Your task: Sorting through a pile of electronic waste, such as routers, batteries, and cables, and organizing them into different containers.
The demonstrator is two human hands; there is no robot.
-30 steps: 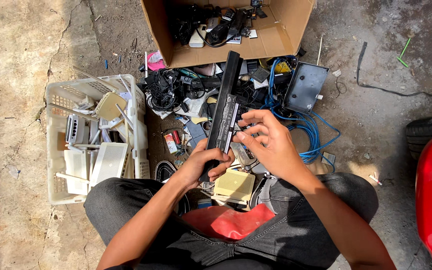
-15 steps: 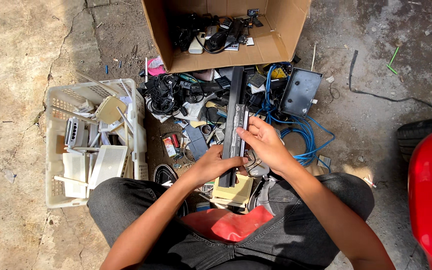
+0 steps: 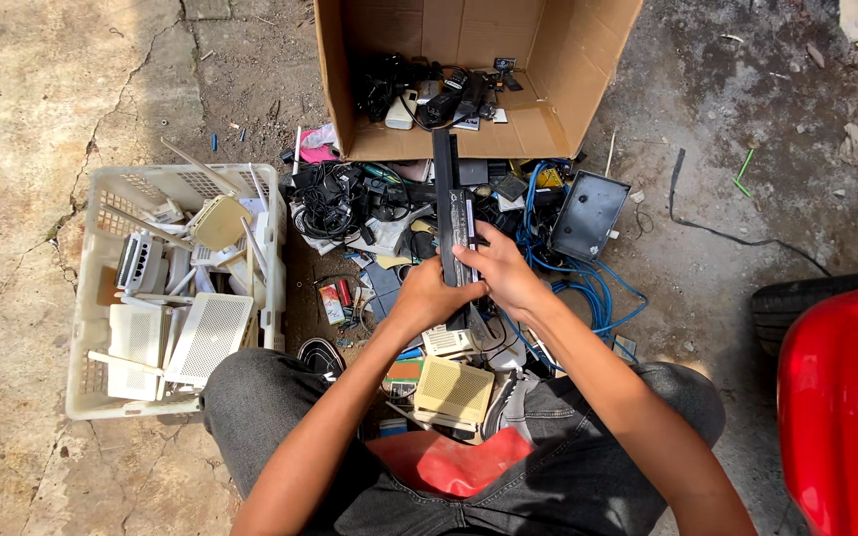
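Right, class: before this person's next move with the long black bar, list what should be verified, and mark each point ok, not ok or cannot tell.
1. Both hands on the long black bar: ok; left hand and right hand grip its near end.
2. Bar's far end reaches the cardboard box: ok.
3. Box has free floor space: ok.
4. Bar free of the blue cable: cannot tell.
5. White basket beside the left knee: ok.

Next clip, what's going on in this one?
A person sits on the ground over a pile of old electronics. Both hands, left hand and right hand, grip the near end of a long black battery pack that points toward an open cardboard box holding cables and adapters. A white plastic crate of routers sits on the person's left.
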